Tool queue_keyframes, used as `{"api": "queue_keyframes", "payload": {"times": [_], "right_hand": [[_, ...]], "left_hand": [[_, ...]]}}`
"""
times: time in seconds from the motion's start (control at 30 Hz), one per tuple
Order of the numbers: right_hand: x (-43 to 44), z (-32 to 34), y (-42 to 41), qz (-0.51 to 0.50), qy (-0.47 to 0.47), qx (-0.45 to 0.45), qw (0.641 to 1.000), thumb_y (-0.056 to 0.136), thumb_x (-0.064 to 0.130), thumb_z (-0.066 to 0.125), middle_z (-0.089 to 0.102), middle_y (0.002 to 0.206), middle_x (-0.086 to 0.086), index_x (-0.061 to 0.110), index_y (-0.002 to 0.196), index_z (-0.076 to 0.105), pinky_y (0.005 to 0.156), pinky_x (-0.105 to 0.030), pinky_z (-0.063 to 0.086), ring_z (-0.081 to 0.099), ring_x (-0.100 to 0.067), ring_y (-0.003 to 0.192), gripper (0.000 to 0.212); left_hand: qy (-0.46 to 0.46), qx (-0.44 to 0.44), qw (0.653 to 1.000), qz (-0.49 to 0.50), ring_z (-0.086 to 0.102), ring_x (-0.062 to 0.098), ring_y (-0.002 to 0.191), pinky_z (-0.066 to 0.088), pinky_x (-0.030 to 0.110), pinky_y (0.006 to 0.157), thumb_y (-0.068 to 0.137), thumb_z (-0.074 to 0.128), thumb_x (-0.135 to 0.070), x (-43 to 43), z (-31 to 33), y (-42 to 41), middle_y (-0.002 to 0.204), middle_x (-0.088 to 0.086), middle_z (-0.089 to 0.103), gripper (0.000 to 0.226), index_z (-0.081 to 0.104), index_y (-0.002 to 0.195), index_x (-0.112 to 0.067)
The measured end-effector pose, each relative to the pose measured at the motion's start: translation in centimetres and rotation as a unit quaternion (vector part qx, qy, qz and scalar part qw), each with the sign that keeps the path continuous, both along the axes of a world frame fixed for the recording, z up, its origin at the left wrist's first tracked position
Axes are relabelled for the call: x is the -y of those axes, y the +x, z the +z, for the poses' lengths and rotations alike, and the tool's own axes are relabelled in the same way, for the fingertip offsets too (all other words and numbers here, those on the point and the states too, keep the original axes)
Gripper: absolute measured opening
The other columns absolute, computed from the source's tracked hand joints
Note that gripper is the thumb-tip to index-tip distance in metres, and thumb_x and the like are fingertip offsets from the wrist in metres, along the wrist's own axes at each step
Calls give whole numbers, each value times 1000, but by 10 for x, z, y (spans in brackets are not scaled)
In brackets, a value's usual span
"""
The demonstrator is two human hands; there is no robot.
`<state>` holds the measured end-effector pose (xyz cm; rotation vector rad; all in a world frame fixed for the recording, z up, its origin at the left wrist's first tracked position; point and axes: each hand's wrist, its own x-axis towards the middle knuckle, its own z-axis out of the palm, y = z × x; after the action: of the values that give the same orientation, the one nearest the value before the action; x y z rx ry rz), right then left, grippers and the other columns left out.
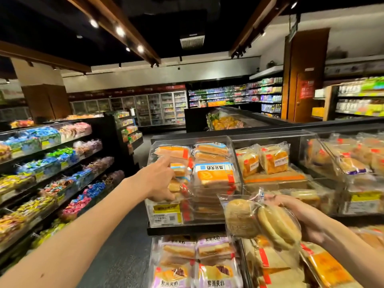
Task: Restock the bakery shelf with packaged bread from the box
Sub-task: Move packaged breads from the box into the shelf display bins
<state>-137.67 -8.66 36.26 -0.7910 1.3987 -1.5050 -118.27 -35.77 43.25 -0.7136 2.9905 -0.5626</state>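
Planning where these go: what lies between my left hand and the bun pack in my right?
Head view: orange-labelled bread packs stacked in the clear bin lie between the left hand and the bun pack.

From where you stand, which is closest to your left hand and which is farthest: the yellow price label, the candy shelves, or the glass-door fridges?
1. Yellow price label, on the front of the clear bin, just below the left hand.
2. Candy shelves, across the aisle to the left.
3. Glass-door fridges, along the back wall.
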Motion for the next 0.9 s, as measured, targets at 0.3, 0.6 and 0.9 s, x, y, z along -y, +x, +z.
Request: {"api": "queue_keyframes", "payload": {"times": [0.3, 0.6, 0.9], "right_hand": [[26, -3, 13, -65, -13, 46, 997, 74, 20, 58, 72, 108, -19, 13, 109, 73, 69, -35, 59, 72, -27, 80, 39], [31, -1, 46, -71, -33, 75, 994, 74, 21, 56, 73, 100, -15, 10, 111, 70, 66, -32, 59, 71, -22, 75, 41], [-1, -25, 55, -121, -25, 106, 987, 74, 24, 60, 72, 85, -12, 9, 96, 72, 67, -33, 56, 70, -22, 69, 29]], "left_hand": [[182, -65, 981, 12, 50, 21, 122, 42, 30, 101, 84, 72, -45, 3, 4, 12, 136, 4, 54, 67, 51, 139, -14], [236, -183, 953, -59, 56, 14, 110, 46, 22, 91, 85, 73, -33, -13, -8, 45, 123, -1, 62, 55, 56, 135, -17], [579, -289, 758, -86, 65, 7, 109, 52, 30, 97, 68, 85, -43, -45, -73, 33, 118, -7, 69, 73, 57, 132, -22]]}}
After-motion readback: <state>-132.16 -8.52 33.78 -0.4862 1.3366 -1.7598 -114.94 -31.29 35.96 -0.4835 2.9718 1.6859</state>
